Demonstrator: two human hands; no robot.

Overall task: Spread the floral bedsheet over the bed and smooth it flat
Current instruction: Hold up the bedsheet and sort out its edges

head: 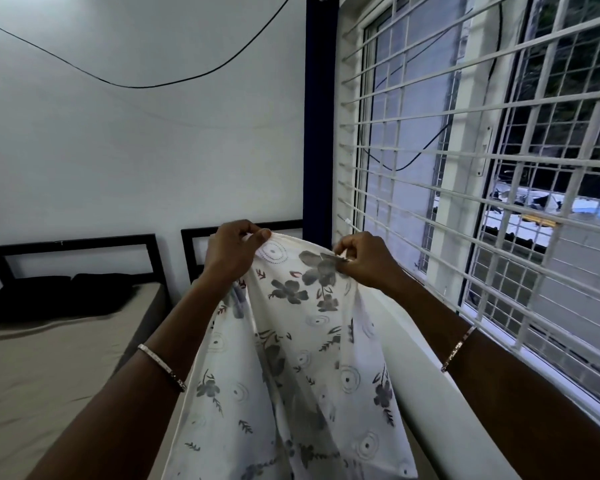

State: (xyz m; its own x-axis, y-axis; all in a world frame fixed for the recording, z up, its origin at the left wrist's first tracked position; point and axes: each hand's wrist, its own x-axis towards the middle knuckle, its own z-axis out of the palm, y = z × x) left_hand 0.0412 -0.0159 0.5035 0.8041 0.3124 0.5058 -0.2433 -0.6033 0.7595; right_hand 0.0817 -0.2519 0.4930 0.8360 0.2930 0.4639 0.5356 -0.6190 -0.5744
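a pale wall [136,150] is seen across the left and centre of the view, with a black cable [136,86] slung across it. the right side is taken up by a window [465,168] barred with a white grille. a dark blue curtain [319,133] is hung between wall and window.

at lower left a bed [49,358] covered in tan cloth is seen, with a black headboard [70,242] against the wall and two black pillows [56,296] laid at its head. a second headboard [194,232] is set just beside the first, nearer the window. what lies below it is hidden by the sheet.

the sheet [291,358], white with grey flowers and ringed dots, is held up in the air between the tan bed and the window. it is hung in loose folds down past the bottom edge of the view and is not spread on any bed. its top edge is stretched between the two hands.

the left hand [229,251] is closed on that edge, with the cloth pinched between thumb and curled fingers. the right hand [364,261] is likewise clenched on the edge, with a bunched bit of cloth pinched at the fingertips. the hands are raised level with the headboards, near each other but not touching.

a bangle [161,367] is worn on the left forearm and a second bangle [458,348] on the right.
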